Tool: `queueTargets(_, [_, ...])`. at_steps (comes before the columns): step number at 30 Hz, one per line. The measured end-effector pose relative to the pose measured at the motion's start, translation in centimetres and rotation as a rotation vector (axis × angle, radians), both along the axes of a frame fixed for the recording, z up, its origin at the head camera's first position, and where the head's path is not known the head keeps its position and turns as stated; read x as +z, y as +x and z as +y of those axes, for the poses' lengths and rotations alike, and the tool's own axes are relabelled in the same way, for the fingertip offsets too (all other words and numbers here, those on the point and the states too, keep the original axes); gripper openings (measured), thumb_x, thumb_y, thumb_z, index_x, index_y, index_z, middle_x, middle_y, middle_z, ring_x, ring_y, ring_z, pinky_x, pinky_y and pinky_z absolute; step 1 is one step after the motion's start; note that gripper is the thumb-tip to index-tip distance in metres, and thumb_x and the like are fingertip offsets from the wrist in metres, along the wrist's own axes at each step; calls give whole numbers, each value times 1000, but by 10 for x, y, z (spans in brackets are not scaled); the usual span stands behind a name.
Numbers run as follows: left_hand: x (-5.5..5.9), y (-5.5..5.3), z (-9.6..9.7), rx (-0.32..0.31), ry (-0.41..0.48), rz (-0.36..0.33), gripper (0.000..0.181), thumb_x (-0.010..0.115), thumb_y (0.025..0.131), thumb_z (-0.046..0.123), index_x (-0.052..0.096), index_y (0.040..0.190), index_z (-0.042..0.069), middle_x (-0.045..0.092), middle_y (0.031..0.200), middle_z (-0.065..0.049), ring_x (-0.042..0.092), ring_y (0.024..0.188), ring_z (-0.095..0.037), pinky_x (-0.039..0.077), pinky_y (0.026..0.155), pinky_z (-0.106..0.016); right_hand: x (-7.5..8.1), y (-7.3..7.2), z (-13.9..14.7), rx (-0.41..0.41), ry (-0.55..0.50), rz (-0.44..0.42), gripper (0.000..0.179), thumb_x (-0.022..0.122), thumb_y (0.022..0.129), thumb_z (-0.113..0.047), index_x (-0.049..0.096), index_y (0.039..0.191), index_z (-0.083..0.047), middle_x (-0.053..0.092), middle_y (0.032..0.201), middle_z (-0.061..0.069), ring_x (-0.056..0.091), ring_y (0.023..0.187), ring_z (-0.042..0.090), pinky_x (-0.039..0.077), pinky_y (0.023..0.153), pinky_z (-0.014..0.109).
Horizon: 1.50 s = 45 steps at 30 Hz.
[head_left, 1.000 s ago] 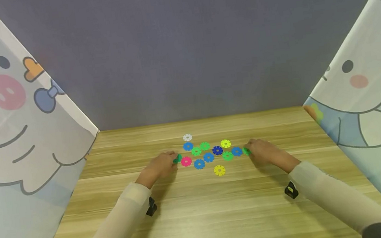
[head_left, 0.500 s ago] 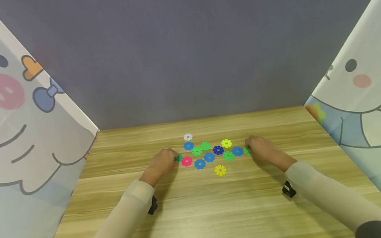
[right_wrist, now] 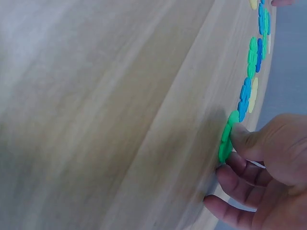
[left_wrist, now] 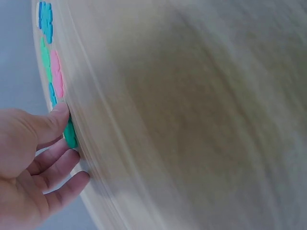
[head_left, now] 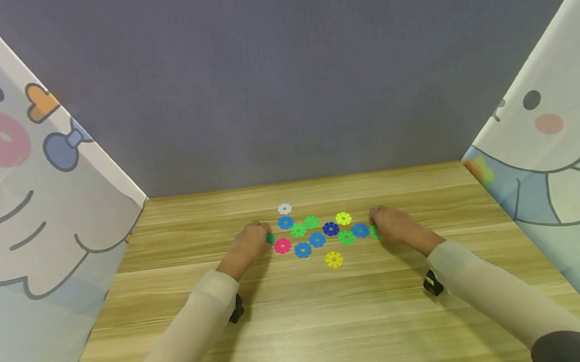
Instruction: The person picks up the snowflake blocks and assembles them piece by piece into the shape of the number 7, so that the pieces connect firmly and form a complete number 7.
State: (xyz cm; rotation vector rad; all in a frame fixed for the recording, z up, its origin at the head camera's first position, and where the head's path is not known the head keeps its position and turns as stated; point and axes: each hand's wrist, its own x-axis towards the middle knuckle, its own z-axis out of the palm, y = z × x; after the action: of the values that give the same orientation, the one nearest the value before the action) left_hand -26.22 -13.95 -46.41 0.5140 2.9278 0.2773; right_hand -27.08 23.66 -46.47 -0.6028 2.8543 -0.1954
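Observation:
Flat, notched plastic discs with centre holes lie in a cluster on the wooden table. At the cluster's left end my left hand pinches a dark green notched disc, thumb on the near side and fingers around its far edge. My right hand is at the right end, its thumb and fingers on a bright green notched disc that seems to be still on the table. A pink disc lies beside the left hand. Nearest the right hand is a blue disc.
Between the hands lie several more discs, among them a dark blue disc, a white disc at the back and a yellow disc at the front. A grey panel stands behind the table, with printed cloth along the sides.
Both hands have shifted slightly forward, staying at the two green end discs, with the wrists drawn a little inward. The other discs keep their places; the head view has shifted slightly.

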Motion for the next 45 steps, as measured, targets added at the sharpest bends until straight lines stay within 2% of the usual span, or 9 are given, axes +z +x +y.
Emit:
queueTargets(4, [-1,-1,-3,21,14,-12,26,75,94,16,68,117,5,64,115,-14,62,108,-30,60,87,-40,-1,-3,0,11,-8,-21,13,67,95,-4,61,107,-3,62,101,11,59,88,22,58,79,40])
queueTargets(9, [-3,-2,-5,22,15,-18,27,75,94,17,68,117,5,62,114,-13,61,106,-29,60,85,-40,-5,-7,5,23,-84,-23,8,65,99,-12,61,100,-5,61,96,8,56,84,20,53,75,37])
queueTargets(16, [-1,0,-3,30,33,-27,30,74,95,17,67,121,4,62,116,-13,60,107,-28,59,87,-39,-2,-7,10,50,-130,-31,26,74,95,-24,59,99,-4,59,94,8,51,81,18,48,72,36])
queueTargets(21, [1,2,-4,53,35,-30,25,74,95,17,67,116,5,59,110,-11,59,102,-27,59,82,-38,-1,-7,9,55,-152,-32,29,76,93,-23,58,98,-2,58,91,8,49,78,19,46,70,34])
queueTargets(26, [1,2,-5,43,58,-18,31,76,93,19,65,118,5,60,109,-11,59,97,-23,59,82,-36,-1,-7,10,3,-163,-53,31,77,92,-23,55,98,-3,54,83,4,47,73,17,43,67,31])
queueTargets(30, [0,3,-5,45,98,-10,31,76,92,17,66,119,4,63,111,-12,61,99,-22,60,84,-33,3,-5,10,23,-159,-28,25,76,93,-20,57,100,-6,61,86,2,56,76,16,50,69,32])
queueTargets(37, [5,7,-8,29,267,30,20,75,92,10,72,110,2,73,105,-13,69,98,-26,60,84,-36,11,-3,7,107,-159,90,15,75,93,-14,72,103,-4,76,96,9,72,83,22,61,76,39])
queueTargets(41, [12,13,-8,76,427,-56,19,72,96,13,71,113,4,72,104,-12,70,86,-23,60,76,-33,19,1,4,105,-194,104,16,75,93,-15,74,105,-5,76,92,6,68,76,17,58,70,35])
queueTargets(45, [20,20,-3,139,625,-187,22,69,98,14,70,118,5,71,106,-15,73,78,-27,62,71,-36,25,6,0,120,-271,120,13,76,92,-16,74,101,-7,69,77,-1,51,64,7,46,60,26])
